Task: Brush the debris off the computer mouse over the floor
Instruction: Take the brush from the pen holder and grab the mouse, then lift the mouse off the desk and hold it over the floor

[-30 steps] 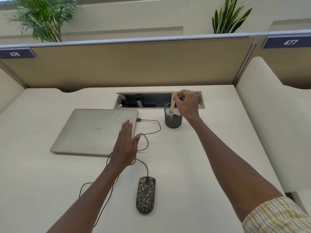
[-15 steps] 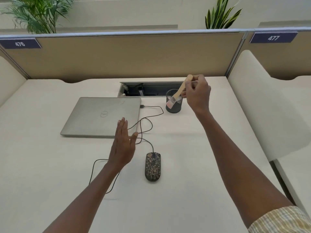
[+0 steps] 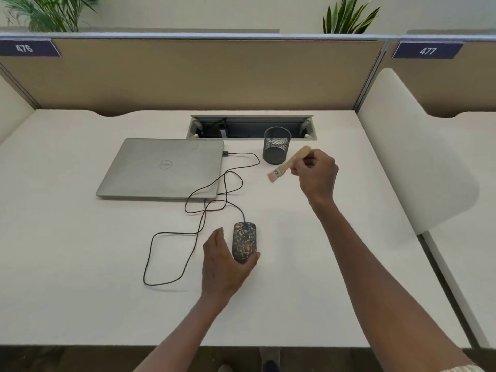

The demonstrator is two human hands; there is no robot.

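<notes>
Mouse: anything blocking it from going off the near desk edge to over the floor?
Nothing visible. The desk between the mouse and the near edge is bare. Its cable, plugged into the laptop, lies in loose loops and may limit reach.

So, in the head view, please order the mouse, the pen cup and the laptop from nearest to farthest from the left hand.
1. Mouse: at the left hand, fingers curled round its near end.
2. Laptop: closed, farther back and to the left.
3. Pen cup: farthest, back right, beside the cable tray.
</notes>
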